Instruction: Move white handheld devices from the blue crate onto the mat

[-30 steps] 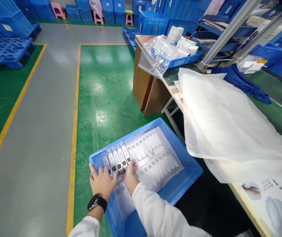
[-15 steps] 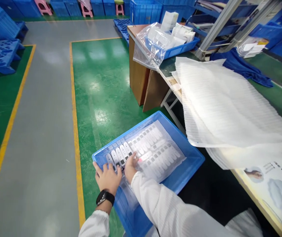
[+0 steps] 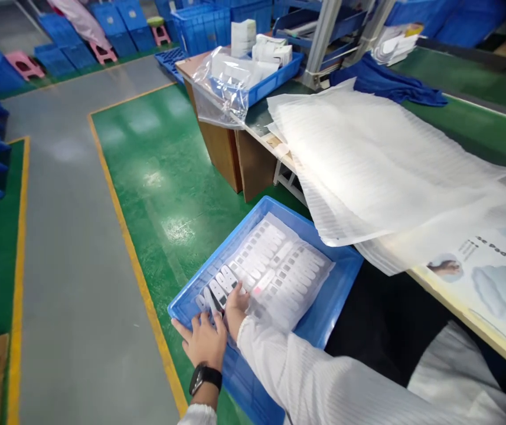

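A blue tray (image 3: 343, 277) holds rows of small white oblong devices (image 3: 225, 277) with dark square ends. A thin translucent sheet (image 3: 310, 283) covers most of them; several at the left end lie bare. My left hand (image 3: 206, 339), wearing a black watch, reaches over the tray's left corner, its fingers closed on one white device (image 3: 210, 300) that stands tilted out of the row. Close beside it, my right hand (image 3: 236, 307) is curled at the edge of the sheet, thumb up; whatever its fingers hold is hidden.
White foam sheets (image 3: 376, 159) overhang the workbench at right, above the tray's edge. Farther back stand a blue bin (image 3: 274, 77) with white papers and a clear plastic bag (image 3: 224, 88). A brown board (image 3: 255, 165) leans below the bench. Green floor (image 3: 155, 200) lies left of the tray.
The view has turned to the right. One white device under my left hand now sits tilted out of line. My right hand stays at the sheet's edge.
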